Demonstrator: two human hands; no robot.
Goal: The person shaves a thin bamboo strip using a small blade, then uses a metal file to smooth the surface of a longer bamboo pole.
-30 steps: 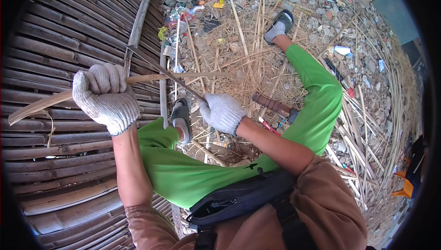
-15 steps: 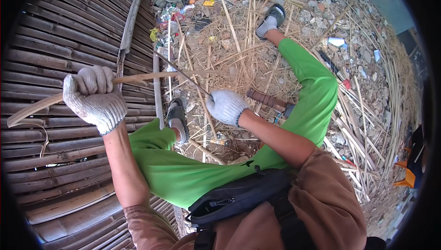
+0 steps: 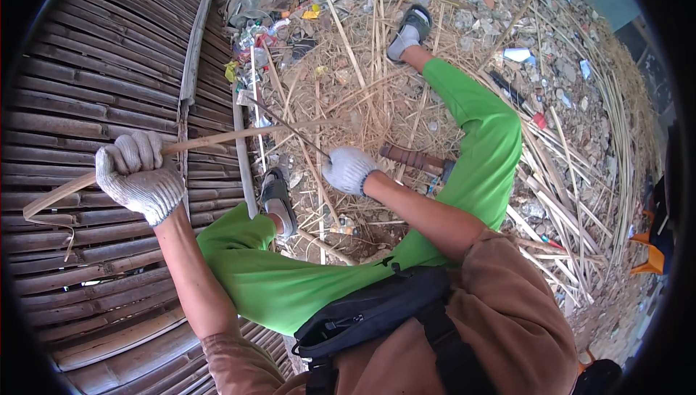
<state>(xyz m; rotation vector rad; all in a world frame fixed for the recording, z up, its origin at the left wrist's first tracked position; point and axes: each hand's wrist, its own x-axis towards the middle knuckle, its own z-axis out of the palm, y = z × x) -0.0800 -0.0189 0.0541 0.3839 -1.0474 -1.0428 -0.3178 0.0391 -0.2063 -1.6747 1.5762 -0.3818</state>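
My left hand [image 3: 139, 176], in a knitted white work glove, is closed around a long, thin bamboo strip [image 3: 217, 138]. The strip's rear end sticks out to the left, with a curled sliver [image 3: 67, 231] hanging from it; its other end reaches over the ground between my legs. In the gloved fist of my right hand [image 3: 349, 170] is a knife [image 3: 301, 135] with a narrow dark blade, its handle hidden by the glove. Pointing up and left, the blade crosses the strip; whether they touch I cannot tell.
A wall of bamboo slats [image 3: 94, 119] stands close on my left. Between my green-trousered legs lie straw and shavings [image 3: 355, 97], beside a brown wrapped cylindrical thing [image 3: 412, 158]. Split bamboo strips [image 3: 565, 184] lie on the right; rubble and litter [image 3: 264, 32] lie farther off.
The view has shifted slightly. The bamboo strip now slants more, its left end lower and its right part higher. Both hands keep their hold.
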